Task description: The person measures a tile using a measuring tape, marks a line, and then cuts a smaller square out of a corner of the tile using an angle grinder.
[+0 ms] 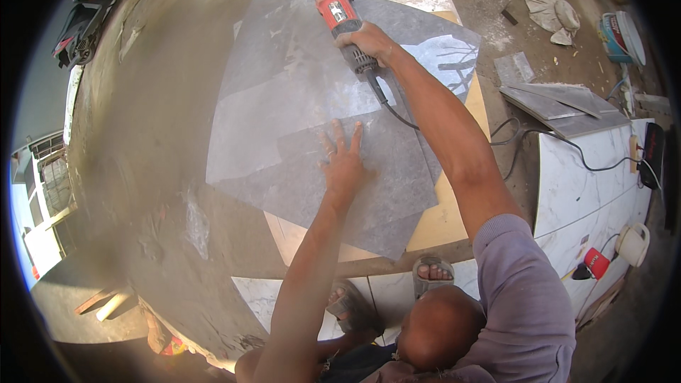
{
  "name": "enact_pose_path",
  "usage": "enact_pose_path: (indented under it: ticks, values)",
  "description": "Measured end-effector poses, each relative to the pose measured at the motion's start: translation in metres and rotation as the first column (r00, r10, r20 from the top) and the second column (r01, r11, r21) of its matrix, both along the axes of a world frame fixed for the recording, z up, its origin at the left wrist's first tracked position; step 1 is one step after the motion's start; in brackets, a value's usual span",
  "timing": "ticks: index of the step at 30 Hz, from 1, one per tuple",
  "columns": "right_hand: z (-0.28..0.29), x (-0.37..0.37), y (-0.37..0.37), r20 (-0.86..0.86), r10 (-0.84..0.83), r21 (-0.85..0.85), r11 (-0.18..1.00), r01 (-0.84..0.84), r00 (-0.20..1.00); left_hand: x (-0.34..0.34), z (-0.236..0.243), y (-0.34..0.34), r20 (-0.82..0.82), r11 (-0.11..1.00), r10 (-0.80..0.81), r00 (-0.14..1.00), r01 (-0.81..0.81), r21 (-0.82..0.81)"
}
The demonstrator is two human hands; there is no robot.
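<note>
My right hand (372, 44) is wrapped round the rear body of a red and black angle grinder (336, 10), out at the far edge of a large grey tile (284, 106). The grinder's head points away from me, and its disc is hard to make out. My left hand (345, 159) lies with fingers spread on another grey tile piece (383, 170), nearer to me and overlapping the large one. It holds nothing. A black power cord (386, 103) trails from the grinder, under my right forearm and off to the right.
Pale boards (447, 220) show beneath the tiles. On the right, cut grey tile pieces (560, 110) lie by white marbled tiles (582, 191). Beyond are a crumpled cloth (550, 10) and a bucket (624, 37). A motorcycle (89, 25) stands far left. Dust hazes the left side.
</note>
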State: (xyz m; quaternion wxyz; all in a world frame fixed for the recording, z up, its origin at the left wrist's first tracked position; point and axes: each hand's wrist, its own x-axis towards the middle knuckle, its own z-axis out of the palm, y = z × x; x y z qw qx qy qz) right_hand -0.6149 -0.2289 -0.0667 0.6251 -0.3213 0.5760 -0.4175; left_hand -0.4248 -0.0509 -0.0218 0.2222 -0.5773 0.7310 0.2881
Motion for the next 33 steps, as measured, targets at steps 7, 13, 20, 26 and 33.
enact_pose_path:
  ticks: [7,13,20,26,33]
  values:
    - [-0.004,-0.001,0.004,-0.035,0.044,0.003,0.999,-0.044,0.998,0.000,-0.002,0.001,-0.015,1.000,0.001,1.000,-0.001,-0.016]
    - [-0.001,0.002,0.011,0.001,-0.013,-0.025,1.000,0.013,1.000,0.002,-0.004,0.001,-0.017,1.000,0.002,1.000,-0.002,-0.013]
    - [-0.003,0.002,0.016,0.002,-0.006,-0.005,1.000,0.006,1.000,0.002,-0.004,0.001,-0.017,1.000,-0.002,1.000,0.001,-0.021]
    - [-0.004,0.002,0.019,-0.012,0.005,0.008,1.000,-0.005,1.000,0.003,-0.007,0.001,-0.007,1.000,-0.007,1.000,0.007,-0.028]
    - [-0.003,0.005,0.024,-0.025,0.005,0.000,1.000,-0.005,1.000,0.003,-0.005,0.001,0.003,1.000,-0.004,1.000,0.004,-0.021]
